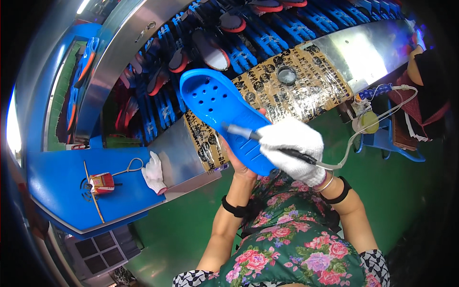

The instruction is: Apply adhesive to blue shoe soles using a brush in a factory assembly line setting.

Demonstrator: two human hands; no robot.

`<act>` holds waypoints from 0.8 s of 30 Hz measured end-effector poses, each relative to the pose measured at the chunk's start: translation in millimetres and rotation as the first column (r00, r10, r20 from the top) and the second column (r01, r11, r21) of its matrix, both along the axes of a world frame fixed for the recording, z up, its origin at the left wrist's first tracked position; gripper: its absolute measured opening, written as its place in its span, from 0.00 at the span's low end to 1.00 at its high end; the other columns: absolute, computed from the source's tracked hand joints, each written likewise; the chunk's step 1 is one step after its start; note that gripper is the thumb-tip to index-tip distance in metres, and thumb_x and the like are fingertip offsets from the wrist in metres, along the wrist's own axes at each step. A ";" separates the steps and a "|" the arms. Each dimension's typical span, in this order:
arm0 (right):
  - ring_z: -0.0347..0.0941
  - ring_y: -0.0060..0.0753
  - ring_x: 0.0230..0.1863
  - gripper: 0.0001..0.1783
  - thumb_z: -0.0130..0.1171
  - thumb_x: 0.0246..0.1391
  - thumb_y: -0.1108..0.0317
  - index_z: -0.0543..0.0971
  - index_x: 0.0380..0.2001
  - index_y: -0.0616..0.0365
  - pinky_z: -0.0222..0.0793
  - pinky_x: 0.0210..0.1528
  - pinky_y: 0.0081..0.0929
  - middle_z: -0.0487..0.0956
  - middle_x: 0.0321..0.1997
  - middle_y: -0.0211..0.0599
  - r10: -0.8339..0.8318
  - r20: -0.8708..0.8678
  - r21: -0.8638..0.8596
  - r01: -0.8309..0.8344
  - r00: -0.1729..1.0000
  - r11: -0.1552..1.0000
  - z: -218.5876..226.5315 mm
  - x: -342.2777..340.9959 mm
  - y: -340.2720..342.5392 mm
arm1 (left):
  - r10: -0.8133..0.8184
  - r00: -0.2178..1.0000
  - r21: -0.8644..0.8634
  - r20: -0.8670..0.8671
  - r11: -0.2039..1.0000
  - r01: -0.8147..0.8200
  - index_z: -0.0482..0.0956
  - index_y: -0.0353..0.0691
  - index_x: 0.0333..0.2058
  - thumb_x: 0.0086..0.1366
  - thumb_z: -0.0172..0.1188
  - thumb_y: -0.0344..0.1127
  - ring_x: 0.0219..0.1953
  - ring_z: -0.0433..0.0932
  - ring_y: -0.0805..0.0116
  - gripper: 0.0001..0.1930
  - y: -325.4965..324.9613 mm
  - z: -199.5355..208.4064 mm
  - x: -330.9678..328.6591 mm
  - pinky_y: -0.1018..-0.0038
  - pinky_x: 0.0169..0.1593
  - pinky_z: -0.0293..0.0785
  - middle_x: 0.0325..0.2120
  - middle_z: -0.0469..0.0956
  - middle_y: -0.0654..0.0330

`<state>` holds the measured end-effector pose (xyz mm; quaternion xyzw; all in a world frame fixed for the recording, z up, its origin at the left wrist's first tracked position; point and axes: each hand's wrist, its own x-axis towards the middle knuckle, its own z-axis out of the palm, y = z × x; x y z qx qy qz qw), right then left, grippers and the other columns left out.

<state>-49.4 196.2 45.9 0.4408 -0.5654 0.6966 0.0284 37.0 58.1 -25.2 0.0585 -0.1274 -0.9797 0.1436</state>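
My bare left hand (237,161) holds a bright blue shoe sole (227,103) from below, its fingers wrapped round the narrower end and partly hidden behind it. The inner face is turned up, with a raised rim and several round holes in the far end. In a white knitted glove, my right hand (294,148) grips a dark-handled brush (243,131). Its pale tip lies over the middle of the sole and seems to touch it. A thin clear hose (351,148) runs from the handle's rear to the right.
Beyond the sole is a metal ledge covered with printed brown tape (306,88), bearing a small round tin (287,75). Racks hold blue supports (267,40) and dark, red-edged soles (210,50). A blue table (122,179) at left carries a loose white glove (154,173). Another person's arm (415,67) shows far right.
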 end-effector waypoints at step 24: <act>0.83 0.40 0.41 0.13 0.73 0.49 0.73 0.87 0.40 0.52 0.79 0.44 0.36 0.86 0.42 0.36 0.250 -0.159 0.126 -0.231 0.955 0.965 -12.3 19.4 7.4 | -0.238 0.947 -0.003 -0.216 0.970 0.243 0.50 0.39 0.73 0.58 0.55 0.79 0.54 0.77 0.36 0.59 -31.0 20.1 -11.0 0.45 0.54 0.79 0.57 0.70 0.30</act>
